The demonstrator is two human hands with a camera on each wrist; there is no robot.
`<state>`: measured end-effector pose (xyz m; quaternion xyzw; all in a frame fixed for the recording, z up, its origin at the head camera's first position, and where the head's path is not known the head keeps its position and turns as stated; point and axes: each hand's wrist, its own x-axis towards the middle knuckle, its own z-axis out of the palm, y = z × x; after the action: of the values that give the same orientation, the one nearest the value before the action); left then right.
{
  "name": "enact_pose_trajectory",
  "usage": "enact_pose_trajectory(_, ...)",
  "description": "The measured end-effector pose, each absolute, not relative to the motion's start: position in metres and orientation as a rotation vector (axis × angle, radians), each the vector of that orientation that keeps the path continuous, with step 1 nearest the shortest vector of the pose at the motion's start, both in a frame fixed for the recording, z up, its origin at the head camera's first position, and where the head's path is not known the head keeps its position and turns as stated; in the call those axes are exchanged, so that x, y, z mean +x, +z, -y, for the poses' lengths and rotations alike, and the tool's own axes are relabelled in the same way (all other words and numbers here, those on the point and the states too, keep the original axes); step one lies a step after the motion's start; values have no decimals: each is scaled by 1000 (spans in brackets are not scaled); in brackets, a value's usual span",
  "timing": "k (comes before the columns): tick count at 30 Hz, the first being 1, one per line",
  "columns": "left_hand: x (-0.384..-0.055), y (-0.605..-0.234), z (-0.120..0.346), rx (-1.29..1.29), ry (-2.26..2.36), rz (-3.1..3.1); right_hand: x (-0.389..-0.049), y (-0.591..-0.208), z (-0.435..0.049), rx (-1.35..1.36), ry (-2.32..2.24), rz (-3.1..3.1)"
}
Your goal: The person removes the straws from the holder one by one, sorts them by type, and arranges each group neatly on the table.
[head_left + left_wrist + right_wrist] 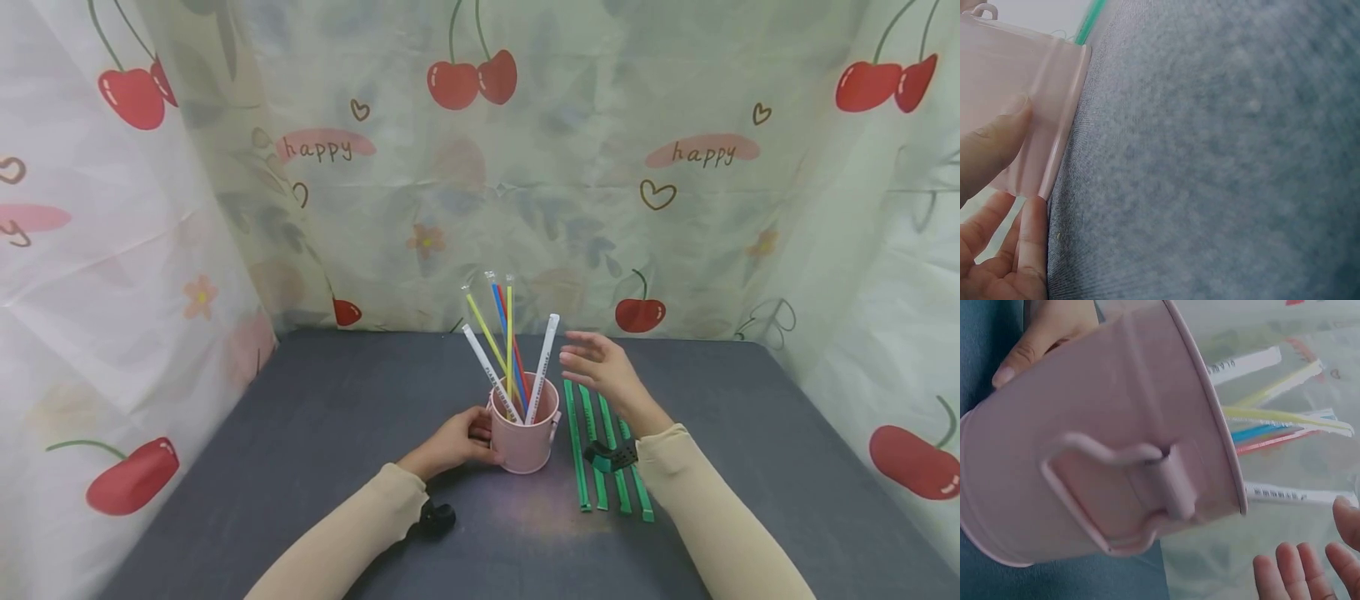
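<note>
A small pink metal bucket (522, 450) stands upright on the dark table. My left hand (455, 442) holds its left side low down, thumb on the near wall and fingers round the other side in the left wrist view. Inside lean wrapped straws: a white one (486, 364) at the left, another white straw (545, 354) at the right, and yellow, blue and red straws in clear wrappers between them. Just right of the right-hand white straw, my right hand (606, 371) hovers with fingers apart and nothing in them. The right wrist view shows the bucket's side handle (1069, 487) folded down.
Several green wrapped straws (575, 450) lie side by side on the table, right of the bucket and partly under the right wrist. A cherry-print curtain (480, 208) closes off the back and both sides. Black wrist straps (611, 457) sit below the sleeves.
</note>
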<state>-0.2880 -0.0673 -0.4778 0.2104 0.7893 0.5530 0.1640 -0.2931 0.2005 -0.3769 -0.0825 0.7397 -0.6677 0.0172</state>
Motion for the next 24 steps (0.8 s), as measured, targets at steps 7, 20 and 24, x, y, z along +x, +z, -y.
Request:
enact_pose_trajectory(7, -290, -480, 67, 592, 1568, -2265, -294, -377, -191, -267, -2118, -2285)
enact_pose_trajectory(20, -290, -481, 67, 600, 1568, -2268, -295, -383, -181, -262, -2159, -2293)
enact_pose_trajectory(24, -289, -480, 68, 592, 1569, -2258, -295, -384, -178, -246, -2141, -2321)
